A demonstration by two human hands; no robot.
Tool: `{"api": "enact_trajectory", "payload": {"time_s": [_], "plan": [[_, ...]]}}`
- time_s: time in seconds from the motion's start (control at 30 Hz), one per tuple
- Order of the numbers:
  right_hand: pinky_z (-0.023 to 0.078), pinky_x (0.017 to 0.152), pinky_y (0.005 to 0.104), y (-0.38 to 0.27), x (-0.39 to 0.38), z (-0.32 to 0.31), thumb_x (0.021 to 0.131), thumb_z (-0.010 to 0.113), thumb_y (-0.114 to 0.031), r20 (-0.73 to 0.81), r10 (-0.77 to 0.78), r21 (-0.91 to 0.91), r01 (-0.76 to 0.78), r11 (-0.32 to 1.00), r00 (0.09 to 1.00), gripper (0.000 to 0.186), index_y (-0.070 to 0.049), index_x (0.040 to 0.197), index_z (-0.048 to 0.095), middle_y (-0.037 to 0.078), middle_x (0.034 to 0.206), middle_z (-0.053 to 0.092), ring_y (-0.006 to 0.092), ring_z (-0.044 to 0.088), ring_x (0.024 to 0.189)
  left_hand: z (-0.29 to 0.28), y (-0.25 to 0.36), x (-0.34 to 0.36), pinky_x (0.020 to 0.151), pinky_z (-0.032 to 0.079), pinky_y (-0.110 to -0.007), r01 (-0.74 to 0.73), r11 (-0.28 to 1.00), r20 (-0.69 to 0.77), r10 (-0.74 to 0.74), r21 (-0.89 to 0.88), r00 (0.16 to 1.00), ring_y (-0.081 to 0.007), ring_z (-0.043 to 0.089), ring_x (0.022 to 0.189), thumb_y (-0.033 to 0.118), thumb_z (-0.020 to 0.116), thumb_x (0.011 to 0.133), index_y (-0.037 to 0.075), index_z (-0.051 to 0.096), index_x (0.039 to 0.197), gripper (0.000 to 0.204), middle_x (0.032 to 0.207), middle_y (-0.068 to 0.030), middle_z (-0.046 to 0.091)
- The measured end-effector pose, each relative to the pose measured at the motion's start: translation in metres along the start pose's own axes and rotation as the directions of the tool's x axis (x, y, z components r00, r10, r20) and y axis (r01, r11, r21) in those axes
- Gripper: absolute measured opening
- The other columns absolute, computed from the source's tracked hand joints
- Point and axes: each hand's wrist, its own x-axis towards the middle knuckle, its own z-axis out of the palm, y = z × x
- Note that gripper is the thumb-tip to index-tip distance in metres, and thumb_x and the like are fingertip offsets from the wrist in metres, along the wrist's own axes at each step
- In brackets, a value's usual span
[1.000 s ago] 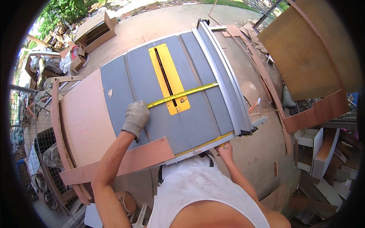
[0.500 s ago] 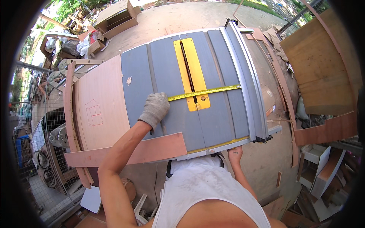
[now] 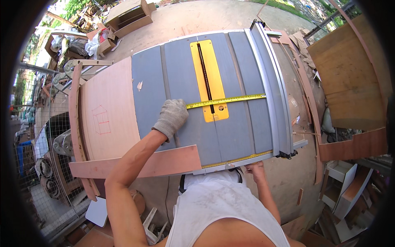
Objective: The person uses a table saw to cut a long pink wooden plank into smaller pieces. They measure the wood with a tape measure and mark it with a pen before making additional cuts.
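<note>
My left hand (image 3: 172, 117), in a grey knitted glove, is closed around a tape measure, whose case is hidden by the fingers. Its yellow blade (image 3: 226, 100) stretches right across the grey table saw top (image 3: 181, 74) and over the yellow insert plate (image 3: 216, 76) with its dark slot. The blade's far end meets the silver rip fence (image 3: 273, 96). Below the saw's front rail (image 3: 234, 161), my bare right hand (image 3: 256, 168) has its fingers curled in. What they grip, if anything, is hidden by the rail.
A pale plywood panel (image 3: 109, 107) with a red drawing adjoins the saw top on the left. A reddish board (image 3: 144, 162) lies across the front left corner. Wooden boxes (image 3: 129, 18) stand beyond, large panels (image 3: 349, 74) lean at right, and drawers (image 3: 339, 181) lie below them.
The view has shifted slightly. My left hand and the tape sit a little farther right in the picture. My right hand has turned, its fingers now showing more below the rail.
</note>
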Motion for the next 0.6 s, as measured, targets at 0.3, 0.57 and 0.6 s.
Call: {"api": "enact_trajectory", "payload": {"time_s": [0.3,0.57,0.6], "plan": [[0.046,0.084,0.0457,0.027,0.001,0.024,0.076,0.059,-0.008,-0.317,-0.532,-0.526,0.321,0.787,0.785,0.038,0.002,0.112,0.049,0.028,0.098,0.064,0.0481,0.058,0.099,-0.015,0.004,-0.003,0.075,0.052,-0.04,-0.025,0.999,0.03,0.023,0.04,0.999,-0.0314,0.064,0.086,0.014,0.047,0.091,0.001,0.057,0.1,0.018,0.09,-0.0162,0.063],[0.047,0.083,0.0449,0.029,0.002,0.021,0.075,0.058,-0.005,-0.29,-0.503,-0.502,0.318,0.805,0.814,0.038,0.004,0.111,0.049,0.028,0.098,0.064,0.0476,0.059,0.097,-0.022,0.0,-0.004,0.075,0.052,-0.039,-0.062,0.998,-0.018,0.062,-0.02,0.998,-0.0299,0.064,0.084,0.012,0.048,0.09,0.002,0.059,0.099,0.017,0.089,-0.0153,0.063],[0.047,0.083,0.0448,0.027,0.001,0.023,0.075,0.058,-0.005,-0.292,-0.504,-0.502,0.319,0.804,0.813,0.038,0.004,0.111,0.049,0.028,0.098,0.064,0.0475,0.059,0.097,-0.025,0.0,-0.005,0.075,0.052,-0.039,-0.057,0.998,-0.01,0.057,-0.024,0.998,-0.0298,0.064,0.084,0.012,0.048,0.09,0.002,0.059,0.099,0.017,0.089,-0.0151,0.063]]}}
